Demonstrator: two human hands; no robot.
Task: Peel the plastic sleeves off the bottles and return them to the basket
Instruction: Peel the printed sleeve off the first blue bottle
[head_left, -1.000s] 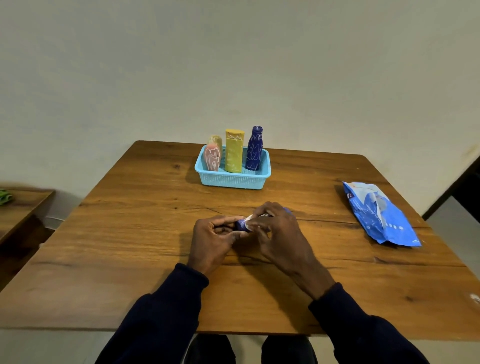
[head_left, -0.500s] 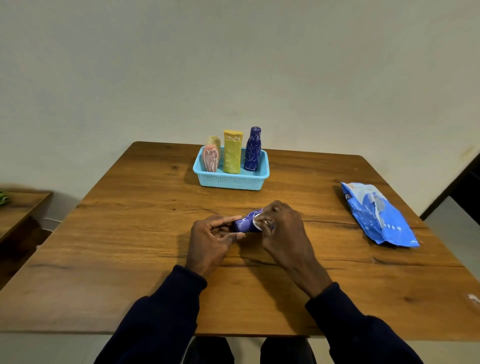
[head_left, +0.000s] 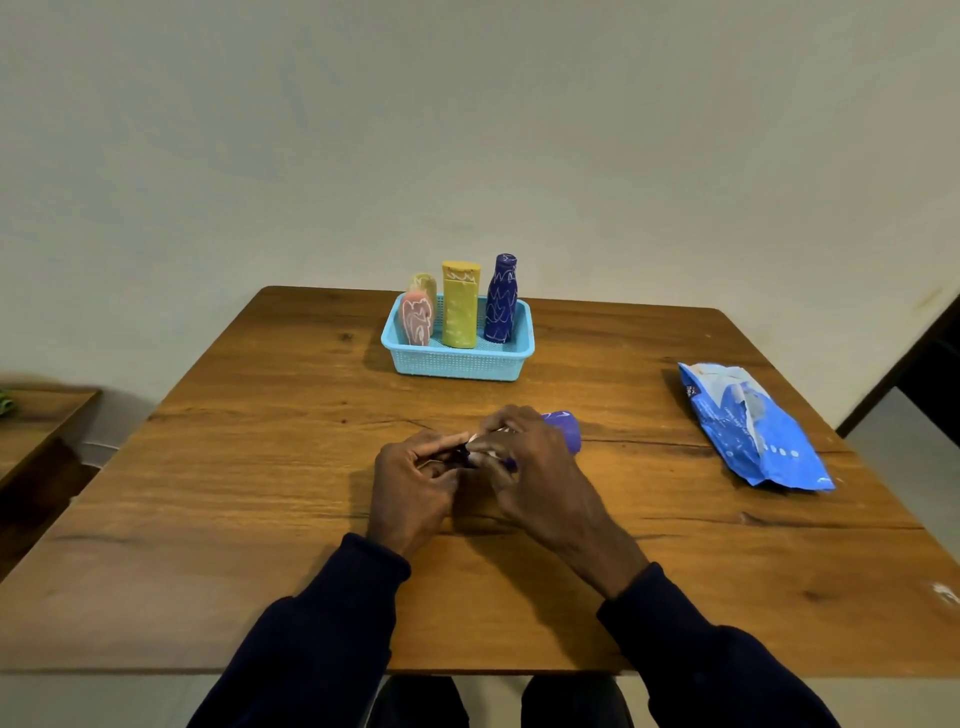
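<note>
Your right hand (head_left: 530, 467) is curled over the purple bottle (head_left: 565, 430). The bottle lies on its side on the table (head_left: 260, 493), under your palm, with only its right end poking out past your knuckles. Your left hand (head_left: 413, 480) meets it from the left, thumb and forefinger pinched on the bottle's other end. A pale scrap (head_left: 475, 446) shows between the two hands; sleeve or label, cannot tell. Both hands sit low at mid-table, wrists near the wood.

Beyond the hands, well apart from them, is the light-blue basket (head_left: 457, 366) with four bottles upright inside:
- pink bottle (head_left: 417, 325) at left
- pale bottle (head_left: 425, 285) just behind the pink one
- yellow bottle (head_left: 460, 312) in the middle
- dark blue bottle (head_left: 501, 301) at right, marked with white scribble

Far right, a blue bag (head_left: 753, 431) lies flat near the table's edge. Off to the left stands a lower wooden surface (head_left: 36, 421).
</note>
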